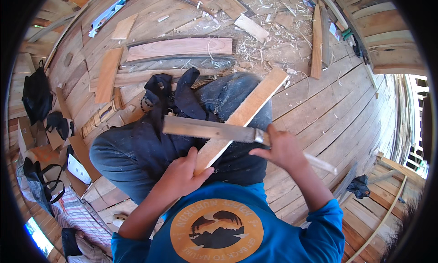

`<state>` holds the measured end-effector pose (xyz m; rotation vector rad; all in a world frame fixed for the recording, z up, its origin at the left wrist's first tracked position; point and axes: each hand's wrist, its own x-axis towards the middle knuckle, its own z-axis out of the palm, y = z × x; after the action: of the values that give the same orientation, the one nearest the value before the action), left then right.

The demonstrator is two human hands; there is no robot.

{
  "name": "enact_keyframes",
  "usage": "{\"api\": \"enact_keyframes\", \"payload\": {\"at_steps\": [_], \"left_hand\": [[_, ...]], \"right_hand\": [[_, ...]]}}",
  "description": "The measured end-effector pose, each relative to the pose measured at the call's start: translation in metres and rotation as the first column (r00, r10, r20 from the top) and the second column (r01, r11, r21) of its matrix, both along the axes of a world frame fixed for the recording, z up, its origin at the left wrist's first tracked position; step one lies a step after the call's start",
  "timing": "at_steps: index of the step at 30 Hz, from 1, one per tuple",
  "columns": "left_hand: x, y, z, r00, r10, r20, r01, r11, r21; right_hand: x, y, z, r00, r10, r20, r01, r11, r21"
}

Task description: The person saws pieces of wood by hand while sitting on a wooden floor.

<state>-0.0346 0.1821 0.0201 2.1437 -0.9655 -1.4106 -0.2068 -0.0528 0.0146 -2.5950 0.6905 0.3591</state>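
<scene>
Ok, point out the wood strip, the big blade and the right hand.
wood strip (255, 101), head view, upper half of its face.
big blade (205, 129), head view, middle of the flat.
right hand (280, 149), head view, back of hand.

Left hand (180, 176) on wooden slat (242, 117) — right hand (280, 149) gripping blade (207, 128)

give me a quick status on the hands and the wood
Left hand grips pale wooden slat across lap. Right hand holds broad flat blade on it. Nothing blocking.

We see bright, even daylight and soft shadows. Glare whitens our right edge. Fisheye bends the floorboards (328, 112); black rims the corners.
</scene>
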Motion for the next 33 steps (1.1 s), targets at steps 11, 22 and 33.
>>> {"api": "enact_keyframes", "payload": {"at_steps": [11,22,33], "left_hand": [[0.086,-0.01,0.012,0.869,-0.025,0.495,0.111,0.983,-0.144],[0.122,-0.038,-0.022,0.857,-0.349,0.379,0.303,0.936,0.179],[0.118,-0.015,-0.031,0.956,-0.236,0.172,0.253,0.964,-0.086]], "right_hand": [[0.004,0.009,-0.025,0.886,-0.448,0.125,0.357,0.827,0.434],[0.022,0.021,-0.039,0.717,-0.694,0.068,0.415,0.503,0.758],[0.029,0.012,-0.029,0.716,-0.691,-0.099,0.487,0.393,0.78]]}}
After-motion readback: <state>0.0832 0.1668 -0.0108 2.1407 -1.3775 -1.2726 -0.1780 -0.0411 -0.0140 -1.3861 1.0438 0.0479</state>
